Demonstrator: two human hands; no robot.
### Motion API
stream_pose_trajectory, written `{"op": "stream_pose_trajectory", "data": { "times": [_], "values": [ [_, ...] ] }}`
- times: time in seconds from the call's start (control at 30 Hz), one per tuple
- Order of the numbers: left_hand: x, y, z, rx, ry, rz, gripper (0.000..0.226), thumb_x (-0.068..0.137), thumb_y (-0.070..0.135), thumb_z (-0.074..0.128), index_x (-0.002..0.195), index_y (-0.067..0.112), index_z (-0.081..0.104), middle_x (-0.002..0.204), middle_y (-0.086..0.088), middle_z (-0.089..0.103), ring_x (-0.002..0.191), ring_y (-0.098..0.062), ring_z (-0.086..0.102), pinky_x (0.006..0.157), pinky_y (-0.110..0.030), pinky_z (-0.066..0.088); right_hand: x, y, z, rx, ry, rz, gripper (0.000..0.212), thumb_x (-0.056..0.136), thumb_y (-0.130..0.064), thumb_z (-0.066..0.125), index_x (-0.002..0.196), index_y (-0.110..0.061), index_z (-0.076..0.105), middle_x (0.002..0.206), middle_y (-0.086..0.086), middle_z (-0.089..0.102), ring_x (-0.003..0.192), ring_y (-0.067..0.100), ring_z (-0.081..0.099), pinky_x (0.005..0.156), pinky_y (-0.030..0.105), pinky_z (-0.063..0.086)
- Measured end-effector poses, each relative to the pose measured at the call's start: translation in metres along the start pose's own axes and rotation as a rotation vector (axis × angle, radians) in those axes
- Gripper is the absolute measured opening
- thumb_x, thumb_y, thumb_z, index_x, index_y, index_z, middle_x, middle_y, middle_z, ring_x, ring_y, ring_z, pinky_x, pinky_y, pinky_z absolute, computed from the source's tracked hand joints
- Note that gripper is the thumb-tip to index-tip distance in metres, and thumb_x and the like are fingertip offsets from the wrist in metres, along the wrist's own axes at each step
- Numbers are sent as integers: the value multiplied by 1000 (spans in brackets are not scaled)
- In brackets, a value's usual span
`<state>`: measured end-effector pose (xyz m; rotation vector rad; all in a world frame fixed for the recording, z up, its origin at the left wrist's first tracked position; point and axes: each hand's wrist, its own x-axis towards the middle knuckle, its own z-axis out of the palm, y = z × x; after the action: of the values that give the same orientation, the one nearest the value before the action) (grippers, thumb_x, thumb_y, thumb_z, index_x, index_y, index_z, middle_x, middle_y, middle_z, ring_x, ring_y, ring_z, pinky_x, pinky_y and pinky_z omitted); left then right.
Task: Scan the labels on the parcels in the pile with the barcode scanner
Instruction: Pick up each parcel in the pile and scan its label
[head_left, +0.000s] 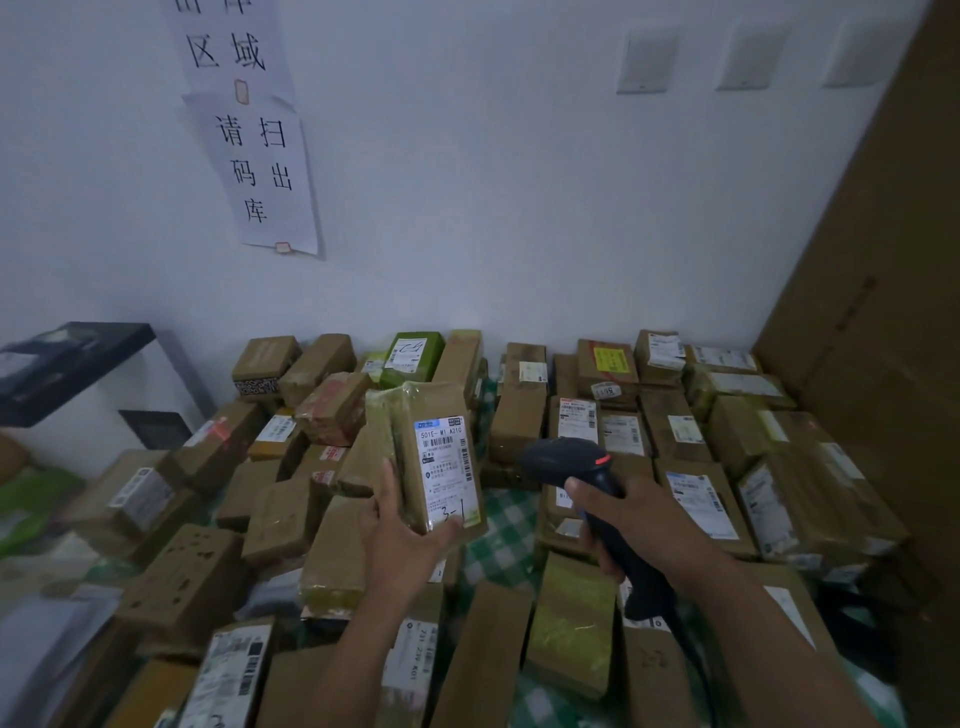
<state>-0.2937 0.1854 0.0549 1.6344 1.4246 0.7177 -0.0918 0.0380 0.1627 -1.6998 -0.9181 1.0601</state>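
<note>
Between parcel (441, 467) and scanner (563, 460), an open gap

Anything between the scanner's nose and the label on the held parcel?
Head view: nothing blocks. Between the scanner and the label on the held parcel, only pile parcels and checked cloth show behind.

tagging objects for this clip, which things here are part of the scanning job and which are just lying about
In the job: held parcel in the left hand, barcode scanner in the right hand, parcel pile.
Just there: wall notices, black shelf, wall switches, big cardboard panel.
</note>
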Motion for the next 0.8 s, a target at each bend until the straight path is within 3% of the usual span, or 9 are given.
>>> {"op": "stream_pose_trajectory", "data": {
  "times": [0.3, 0.53, 0.63, 0.7, 0.8],
  "values": [
    [-7, -1, 5, 17, 6, 19, 126, 67, 44, 87, 150, 53, -7, 148, -10, 27, 135, -32, 38, 104, -51, 46, -5, -9, 1, -24, -53, -3, 46, 96, -38, 57, 74, 2, 61, 49, 4, 60, 38, 16, 51, 45, 24, 45],
    [-3, 0, 10, 26, -25, 0, 124, 68, 45, 86, 152, 50, -4, 148, -9, 27, 135, -31, 40, 104, -47, 46, 3, -8, 1, 2, -38, -13, 42, 96, -36, 58, 79, 3, 60, 53, 6, 62, 38, 16, 51, 43, 25, 45],
    [3, -3, 13, -15, -97, -29, 124, 61, 54, 86, 150, 56, -1, 148, -2, 40, 125, -23, 53, 98, -45, 52, 8, -5, -3, 11, 4, -13, 42, 95, -36, 59, 79, 3, 60, 52, 7, 62, 38, 17, 51, 41, 25, 44],
    [6, -4, 18, -63, -200, -73, 110, 67, 41, 87, 150, 50, 15, 135, 3, 58, 112, -14, 62, 92, -41, 56, 13, 0, -6, 19, 56, -3, 39, 94, -35, 61, 83, 2, 60, 56, 10, 64, 40, 19, 52, 41, 26, 44],
    [10, -7, 32, -82, -375, -96, 72, 76, 20, 84, 124, 51, 40, 108, 12, 70, 94, -2, 66, 82, -30, 58, 18, 9, -12, 48, 120, 19, 32, 93, -37, 62, 89, -4, 61, 64, 14, 66, 43, 22, 53, 44, 28, 45]
  ]
}}
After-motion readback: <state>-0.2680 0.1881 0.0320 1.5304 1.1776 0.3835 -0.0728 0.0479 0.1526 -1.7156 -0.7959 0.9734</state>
